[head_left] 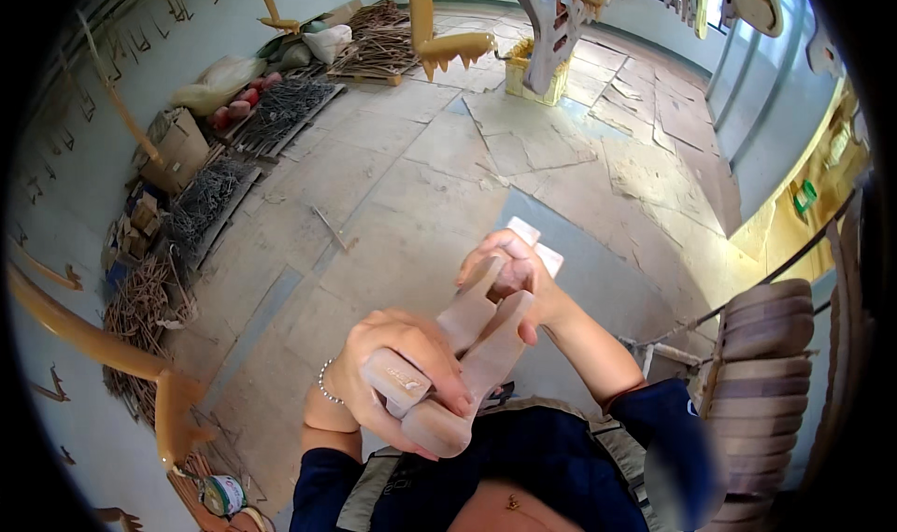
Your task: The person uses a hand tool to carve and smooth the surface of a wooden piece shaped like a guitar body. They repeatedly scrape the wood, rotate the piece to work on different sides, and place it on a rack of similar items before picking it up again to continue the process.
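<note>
An unpainted, pale pinkish-brown wooden guitar body (pixel 493 354) is in front of my chest, tilted and seen mostly along its edge, with a deep notch between two prongs. My right hand (pixel 514 266) grips its far end, fingers curled over the top. White blocky pieces (pixel 537 242) stick out beyond that hand; whether they belong to the body cannot be made out. My left hand (pixel 392 354), with a beaded bracelet at the wrist, is closed around a pale rectangular block (pixel 396 378) with a printed mark. Its fingers also lie against the body's near end.
Several guitar bodies are stacked at the right (pixel 761 392). Amber-coated necks hang at the upper middle (pixel 425 28) and left (pixel 103 340). A grey body (pixel 547 37) hangs before a yellow crate (pixel 523 82). Metal hooks (pixel 210 200) lie along the left wall; a tin (pixel 222 495) sits lower left.
</note>
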Tool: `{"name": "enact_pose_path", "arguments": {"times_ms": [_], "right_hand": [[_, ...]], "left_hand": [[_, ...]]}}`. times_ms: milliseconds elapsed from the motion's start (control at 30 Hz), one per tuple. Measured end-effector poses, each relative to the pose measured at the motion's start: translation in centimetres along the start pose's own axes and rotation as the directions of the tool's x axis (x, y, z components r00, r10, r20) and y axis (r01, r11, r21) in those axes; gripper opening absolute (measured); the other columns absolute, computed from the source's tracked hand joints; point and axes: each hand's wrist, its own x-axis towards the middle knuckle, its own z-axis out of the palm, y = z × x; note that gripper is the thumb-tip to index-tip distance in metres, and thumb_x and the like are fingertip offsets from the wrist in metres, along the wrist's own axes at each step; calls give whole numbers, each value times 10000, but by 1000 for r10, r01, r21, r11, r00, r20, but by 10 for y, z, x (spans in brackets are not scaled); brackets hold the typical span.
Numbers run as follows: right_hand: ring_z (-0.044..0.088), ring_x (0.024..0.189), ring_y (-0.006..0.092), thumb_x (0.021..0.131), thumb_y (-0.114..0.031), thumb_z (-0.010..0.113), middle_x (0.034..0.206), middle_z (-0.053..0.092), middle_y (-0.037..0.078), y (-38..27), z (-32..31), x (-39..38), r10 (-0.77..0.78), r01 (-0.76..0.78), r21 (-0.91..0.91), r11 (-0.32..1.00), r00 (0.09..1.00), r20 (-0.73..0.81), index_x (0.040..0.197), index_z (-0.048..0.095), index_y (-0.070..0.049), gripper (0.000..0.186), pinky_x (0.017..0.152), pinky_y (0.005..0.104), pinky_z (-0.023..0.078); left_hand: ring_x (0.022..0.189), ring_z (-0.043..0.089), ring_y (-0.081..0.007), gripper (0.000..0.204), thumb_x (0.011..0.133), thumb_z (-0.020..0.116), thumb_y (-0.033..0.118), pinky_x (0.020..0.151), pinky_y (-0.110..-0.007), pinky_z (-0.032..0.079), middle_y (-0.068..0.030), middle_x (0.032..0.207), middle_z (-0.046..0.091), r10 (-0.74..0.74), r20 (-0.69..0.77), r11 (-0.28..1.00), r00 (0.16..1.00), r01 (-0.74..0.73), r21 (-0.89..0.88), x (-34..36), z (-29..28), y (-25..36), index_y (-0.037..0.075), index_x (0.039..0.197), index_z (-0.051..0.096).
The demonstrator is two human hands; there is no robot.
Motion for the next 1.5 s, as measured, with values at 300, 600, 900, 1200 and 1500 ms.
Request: {"name": "enact_pose_path", "arguments": {"times_ms": [300, 600, 900, 1200, 1500], "right_hand": [[462, 1140, 283, 628, -253, 771, 1179, 528, 127, -38, -18, 96, -497, 194, -979, 54, 856, 143, 1207, 489, -71, 669, 938, 390, 374], [472, 1075, 338, 659, -595, 635, 1018, 558, 192, -91, -113, 253, -530, -497, -551, -670, 841, -113, 1410, 128, -16, 1076, 1019, 482, 207], [520, 708, 168, 719, -124, 577, 643, 487, 11, -122, -113, 171, -560, 511, -614, 602, 818, 131, 1336, 256, 67, 721, 903, 368, 390], [525, 635, 156, 692, -15, 460, 595, 459, -2, -162, -178, 163, -420, 433, -233, 871, 901, 105, 1306, 273, 90, 650, 991, 455, 341], [498, 605, 122, 751, -135, 541, 535, 421, -36, -173, -226, 185, -430, 457, -355, 816, 889, 156, 1322, 288, 46, 650, 982, 482, 348]], "left_hand": [[546, 614, -191, 681, 361, 884, 202, 619, -259, 431, -68, 650, 617, 409, -374, 906, 833, -321, 276, 35, -68, -13, 64, 900, 492], [545, 600, -218, 742, 368, 849, 169, 584, -288, 444, -111, 669, 600, 475, -532, 880, 701, -375, 292, 58, -131, -19, 18, 972, 445], [562, 587, -192, 755, 377, 816, 245, 653, -269, 460, -75, 712, 583, 567, -359, 823, 741, -506, 257, 117, -194, -27, 36, 1006, 454], [664, 598, -176, 744, 463, 861, 215, 745, -278, 443, -57, 793, 584, 613, -81, 788, 786, -602, 126, 222, -216, -44, 50, 1064, 453], [651, 584, -134, 724, 502, 889, 230, 754, -259, 418, -24, 768, 577, 578, 33, 813, 816, -579, 69, 267, -226, -77, 66, 1057, 452]]}}
